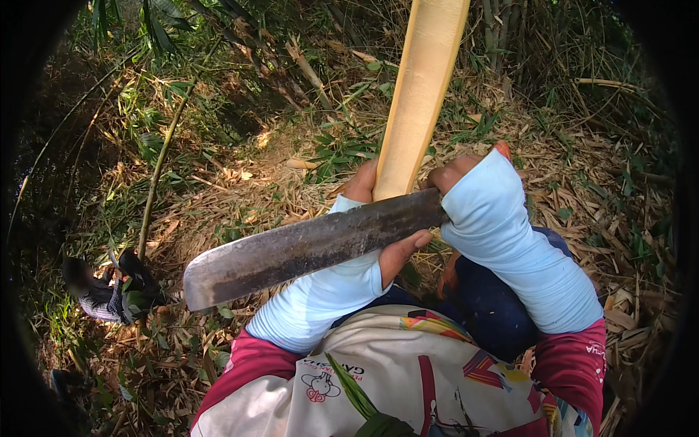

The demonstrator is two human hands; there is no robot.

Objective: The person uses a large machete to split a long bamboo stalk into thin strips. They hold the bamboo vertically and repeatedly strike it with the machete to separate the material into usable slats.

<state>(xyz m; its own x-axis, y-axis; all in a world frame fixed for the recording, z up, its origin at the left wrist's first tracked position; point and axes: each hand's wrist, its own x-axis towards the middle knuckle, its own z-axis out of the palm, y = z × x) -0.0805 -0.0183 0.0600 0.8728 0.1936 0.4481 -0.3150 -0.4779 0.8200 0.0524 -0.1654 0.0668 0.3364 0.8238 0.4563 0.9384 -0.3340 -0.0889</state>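
Observation:
A pale, split length of bamboo (421, 87) rises from my hands to the top of the view. My left hand (378, 218) grips its lower end, thumb showing below the blade. My right hand (453, 175) is closed around the handle of a large dark machete (306, 247), whose broad blade lies across my left wrist and points left. Both forearms wear light blue sleeves. The handle itself is hidden inside my fist.
The ground is a slope covered in dry bamboo leaves and litter (240, 182). A thin green bamboo stem (162, 164) leans at the left. Another person (109, 291) crouches lower left. Dense bamboo stalks (539, 36) stand at the top right.

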